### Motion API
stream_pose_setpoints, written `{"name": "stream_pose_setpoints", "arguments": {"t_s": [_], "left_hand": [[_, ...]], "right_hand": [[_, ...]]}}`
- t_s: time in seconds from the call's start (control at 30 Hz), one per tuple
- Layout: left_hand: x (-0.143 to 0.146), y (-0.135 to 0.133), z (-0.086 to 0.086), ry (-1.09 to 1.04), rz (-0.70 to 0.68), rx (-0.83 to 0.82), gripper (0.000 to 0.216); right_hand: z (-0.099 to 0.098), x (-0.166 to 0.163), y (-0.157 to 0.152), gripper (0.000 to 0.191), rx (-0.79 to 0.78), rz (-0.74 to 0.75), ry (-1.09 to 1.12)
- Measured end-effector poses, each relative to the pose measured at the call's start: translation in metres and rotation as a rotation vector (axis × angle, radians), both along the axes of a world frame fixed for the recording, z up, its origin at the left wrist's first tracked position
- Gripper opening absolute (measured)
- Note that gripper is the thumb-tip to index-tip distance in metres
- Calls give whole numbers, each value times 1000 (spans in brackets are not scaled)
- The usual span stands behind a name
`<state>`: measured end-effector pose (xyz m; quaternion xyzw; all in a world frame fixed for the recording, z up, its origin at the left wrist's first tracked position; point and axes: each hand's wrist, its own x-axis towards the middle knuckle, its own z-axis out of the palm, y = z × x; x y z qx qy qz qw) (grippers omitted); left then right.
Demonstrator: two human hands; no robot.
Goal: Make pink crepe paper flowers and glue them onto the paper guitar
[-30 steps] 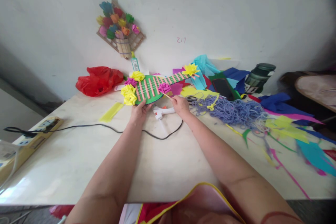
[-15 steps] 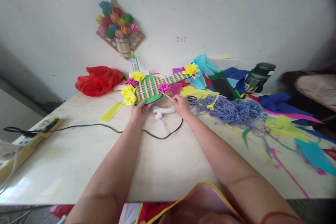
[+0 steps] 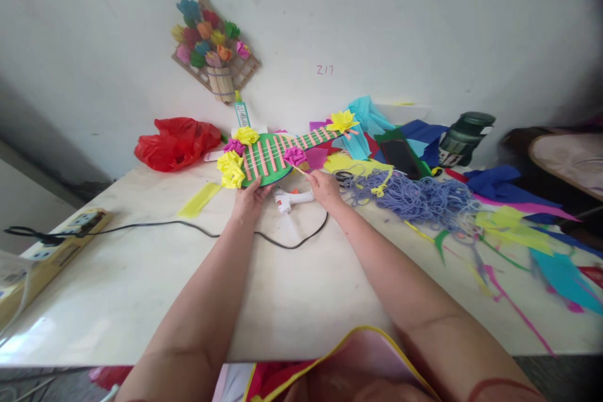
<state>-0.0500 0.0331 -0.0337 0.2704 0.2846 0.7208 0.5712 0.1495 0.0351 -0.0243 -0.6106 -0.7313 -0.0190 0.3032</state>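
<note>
A green paper guitar (image 3: 271,157) with pink stripes and yellow and magenta paper flowers is propped up at the far side of the table. My left hand (image 3: 249,198) grips its lower edge. My right hand (image 3: 323,187) pinches a thin wooden stick (image 3: 300,170) whose tip touches a magenta flower (image 3: 294,156) on the guitar's body. A white glue gun (image 3: 292,200) lies on the table between my hands, its black cord (image 3: 198,229) trailing left.
Tangled purple yarn (image 3: 414,198) and coloured paper scraps (image 3: 518,226) lie to the right. A phone (image 3: 400,157), a dark jar (image 3: 464,138), a red plastic bag (image 3: 174,141) and a glue tube (image 3: 242,114) stand near the wall. A power strip (image 3: 56,248) sits at the left edge. A paper-flower plaque (image 3: 214,47) hangs on the wall.
</note>
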Motion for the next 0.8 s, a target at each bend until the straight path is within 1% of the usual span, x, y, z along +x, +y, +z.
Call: {"name": "stream_pose_setpoints", "arguments": {"t_s": [0.23,0.4,0.47,0.63,0.73,0.8], "left_hand": [[1,-1,1,19,5,-1,49],[2,-2,2,22,-2,10,48],[2,-2,2,27,-1,4,49],[3,-3,3,37,3,6,52],[2,-3,3,49,4,15,54],[2,-2,2,58,0,14,54]], "right_hand": [[-5,3,6,32,52,98,70],[-4,4,6,27,76,132,148],[-1,4,6,26,57,126,172],[4,3,3,22,-65,72,205],[6,3,1,19,-63,48,168],[7,3,0,21,-52,39,112]]}}
